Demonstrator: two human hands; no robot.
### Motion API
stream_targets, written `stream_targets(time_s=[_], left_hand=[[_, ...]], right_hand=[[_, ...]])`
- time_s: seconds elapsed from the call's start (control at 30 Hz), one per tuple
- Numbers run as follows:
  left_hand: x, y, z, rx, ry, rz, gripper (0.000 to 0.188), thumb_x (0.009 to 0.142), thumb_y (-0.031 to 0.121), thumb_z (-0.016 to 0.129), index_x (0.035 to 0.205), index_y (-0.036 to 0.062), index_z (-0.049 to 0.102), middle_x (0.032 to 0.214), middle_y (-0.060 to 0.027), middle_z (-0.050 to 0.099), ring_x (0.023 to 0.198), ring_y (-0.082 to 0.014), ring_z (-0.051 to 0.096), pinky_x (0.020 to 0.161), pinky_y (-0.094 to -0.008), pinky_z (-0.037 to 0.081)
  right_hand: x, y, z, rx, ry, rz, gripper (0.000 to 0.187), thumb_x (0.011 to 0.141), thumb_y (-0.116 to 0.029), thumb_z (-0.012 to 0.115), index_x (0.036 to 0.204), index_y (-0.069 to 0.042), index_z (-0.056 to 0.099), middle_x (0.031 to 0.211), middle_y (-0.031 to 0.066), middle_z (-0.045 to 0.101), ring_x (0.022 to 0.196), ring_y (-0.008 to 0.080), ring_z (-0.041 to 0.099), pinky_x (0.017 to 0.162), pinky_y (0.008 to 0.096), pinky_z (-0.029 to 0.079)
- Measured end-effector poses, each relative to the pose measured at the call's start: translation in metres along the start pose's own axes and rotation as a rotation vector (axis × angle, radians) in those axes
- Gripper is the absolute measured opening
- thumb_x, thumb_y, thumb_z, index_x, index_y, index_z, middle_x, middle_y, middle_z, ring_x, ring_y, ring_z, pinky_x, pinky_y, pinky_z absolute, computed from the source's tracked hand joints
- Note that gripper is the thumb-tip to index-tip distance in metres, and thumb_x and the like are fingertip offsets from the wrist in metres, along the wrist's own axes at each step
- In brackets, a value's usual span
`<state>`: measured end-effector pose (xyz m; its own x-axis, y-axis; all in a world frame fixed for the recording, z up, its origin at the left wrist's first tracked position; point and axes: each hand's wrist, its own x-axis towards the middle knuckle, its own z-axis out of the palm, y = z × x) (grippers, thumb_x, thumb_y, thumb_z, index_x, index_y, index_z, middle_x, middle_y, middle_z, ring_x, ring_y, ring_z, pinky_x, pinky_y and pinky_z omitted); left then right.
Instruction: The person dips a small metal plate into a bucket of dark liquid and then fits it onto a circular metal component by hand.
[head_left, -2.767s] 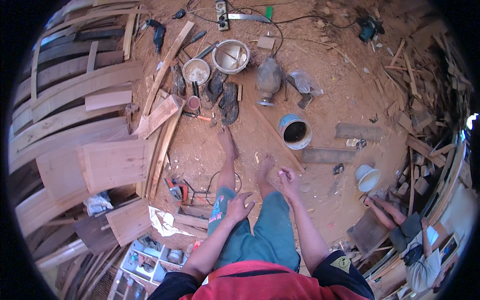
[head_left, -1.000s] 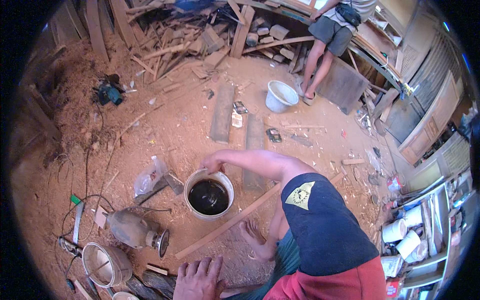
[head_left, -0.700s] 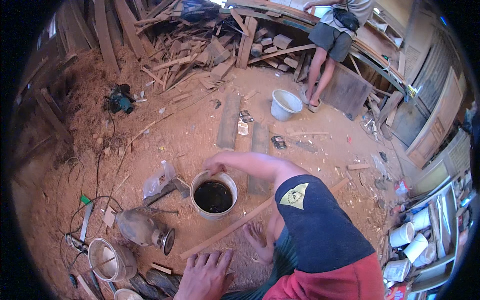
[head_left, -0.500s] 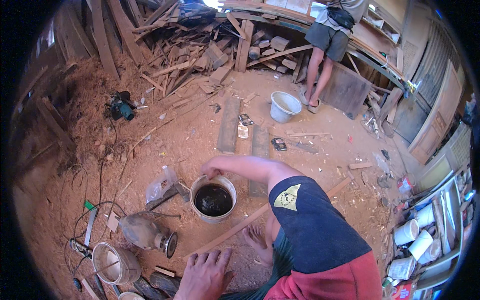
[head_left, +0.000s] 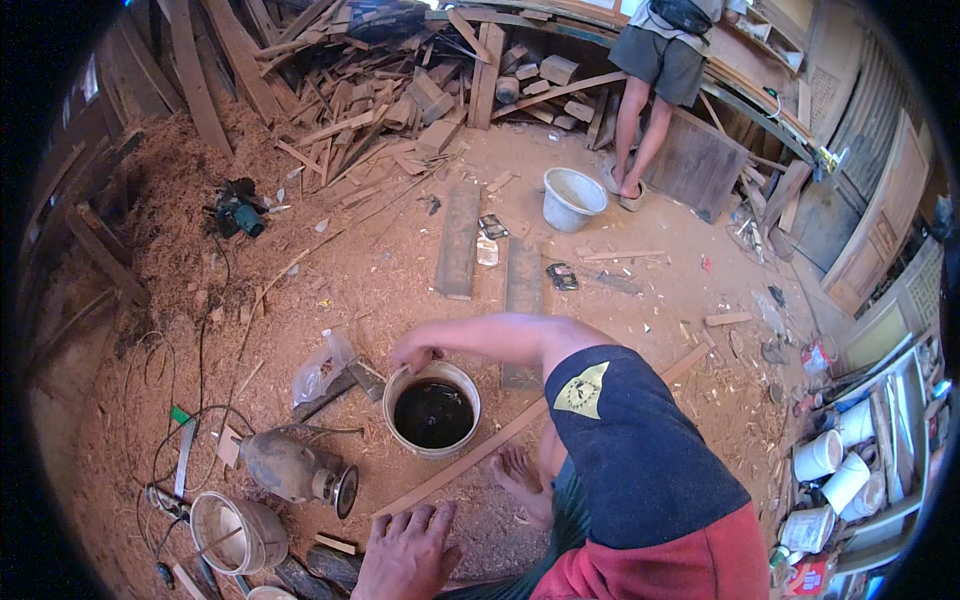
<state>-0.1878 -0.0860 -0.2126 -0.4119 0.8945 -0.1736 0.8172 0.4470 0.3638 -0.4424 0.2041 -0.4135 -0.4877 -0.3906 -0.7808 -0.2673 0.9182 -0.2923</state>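
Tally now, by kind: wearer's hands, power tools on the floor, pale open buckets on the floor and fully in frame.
Hands: 2 (left hand, right hand)
Power tools: 2 (blue-green tool, grey disc tool)
Buckets: 3 (dark-liquid bucket, stick bucket, far pail)
Total: 7

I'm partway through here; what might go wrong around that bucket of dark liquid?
Spill: only the right hand appears to hold the rim of the bucket, with the left hand apart from it, so a pull might tip out the dark liquid.
Splash: the bare foot is close by, so spilled liquid might reach it.
Snag: if slid, the bucket might catch on the wooden strip lying beside it.
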Motion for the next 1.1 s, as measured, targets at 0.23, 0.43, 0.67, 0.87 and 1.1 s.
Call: stream_targets(time_s=[0.23,0.43,0.67,0.87,1.1], left_hand=[[-0.001,-0.006,-0.001,0.01,-0.003,0.013,0.058,0.087,0.04,0.06,0.135,0.0108,0.046,0.121,-0.0134,0.058,0.109,-0.0306,0.057,0.096,-0.0432,0.039],[-0.001,-0.011,0.0,-0.061,0.047,0.035,0.054,0.084,0.025,0.061,0.132,0.0051,0.046,0.116,-0.0142,0.056,0.11,-0.0306,0.053,0.093,-0.0434,0.039],[0.009,-0.01,-0.002,-0.007,-0.04,0.039,0.058,0.088,0.042,0.059,0.135,0.0111,0.045,0.122,-0.0131,0.058,0.11,-0.0301,0.057,0.097,-0.0433,0.039],[0.01,-0.016,0.0,0.005,-0.047,0.037,0.061,0.086,0.043,0.06,0.136,0.011,0.045,0.123,-0.0132,0.057,0.11,-0.03,0.056,0.096,-0.0443,0.038],[0.006,-0.017,0.005,-0.06,0.005,0.023,0.057,0.083,0.023,0.062,0.134,0.0059,0.044,0.124,-0.0151,0.053,0.111,-0.0335,0.052,0.095,-0.0453,0.039]], right_hand=[[-0.001,0.028,0.001,0.284,0.072,-0.021,0.035,0.084,-0.012,0.055,0.119,-0.009,0.057,0.095,0.0152,0.064,0.073,0.0306,0.067,0.061,0.0434,0.061],[0.017,0.025,0.001,-0.023,0.059,0.039,0.037,0.083,-0.011,0.053,0.119,-0.017,0.059,0.093,0.0126,0.066,0.074,0.0278,0.067,0.056,0.0418,0.06],[0.017,0.021,-0.001,-0.105,0.08,-0.055,0.033,0.082,-0.011,0.053,0.115,-0.011,0.06,0.087,0.0137,0.066,0.071,0.0266,0.067,0.052,0.0387,0.058],[0.013,0.012,-0.005,-0.109,0.079,-0.084,0.028,0.083,-0.012,0.056,0.11,-0.008,0.062,0.085,0.0145,0.066,0.072,0.0267,0.066,0.055,0.04,0.056],[0.041,0.025,0.003,-0.279,0.094,-0.157,0.025,0.079,-0.013,0.062,0.1,-0.001,0.064,0.088,0.0181,0.068,0.077,0.0308,0.065,0.064,0.0456,0.052]])
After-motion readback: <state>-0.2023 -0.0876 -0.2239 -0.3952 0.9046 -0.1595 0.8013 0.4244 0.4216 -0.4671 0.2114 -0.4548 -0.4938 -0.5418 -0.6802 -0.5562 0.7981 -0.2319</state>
